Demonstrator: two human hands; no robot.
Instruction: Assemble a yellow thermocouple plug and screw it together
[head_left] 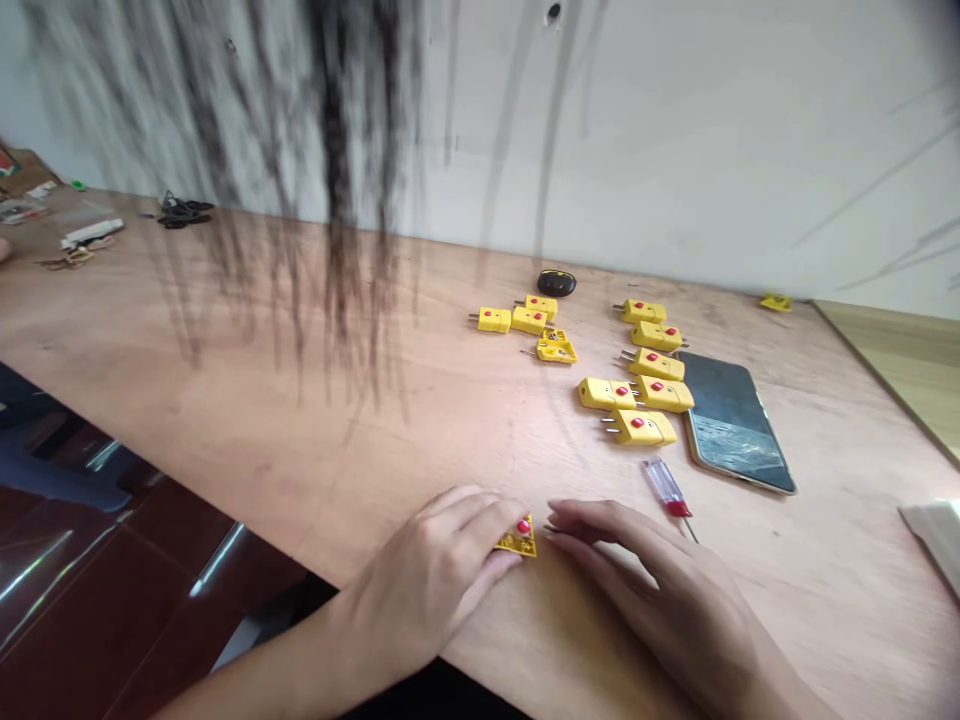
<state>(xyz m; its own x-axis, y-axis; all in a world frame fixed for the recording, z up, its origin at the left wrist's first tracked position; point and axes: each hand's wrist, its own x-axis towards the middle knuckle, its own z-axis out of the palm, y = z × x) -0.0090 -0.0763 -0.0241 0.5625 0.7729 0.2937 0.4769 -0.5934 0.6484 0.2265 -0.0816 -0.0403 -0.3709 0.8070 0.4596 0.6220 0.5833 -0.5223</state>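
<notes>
- Holding: left hand [450, 550] is closed on a yellow piece [529, 547] with a red button, left of and nearer the person than the screwdriver [658, 483].
- Right hand [671, 590], on the near side of the screwdriver, has thumb and forefinger narrowed on a small metal part [551, 529]; exact shape too small to tell.
- Key relation: metal part points sideways at the yellow piece's exposed end, just apart, right hand nearer that end. Piece's long axis can't be told; left fingers cover the rest.
- Screwdriver shaft runs down beside the right hand; contact unclear.
- Six yellow plugs [646, 428] beyond the screwdriver; phone [735, 415] beyond and to its right.
- Open yellow housing [556, 350] farther off, left of the screwdriver.
</notes>
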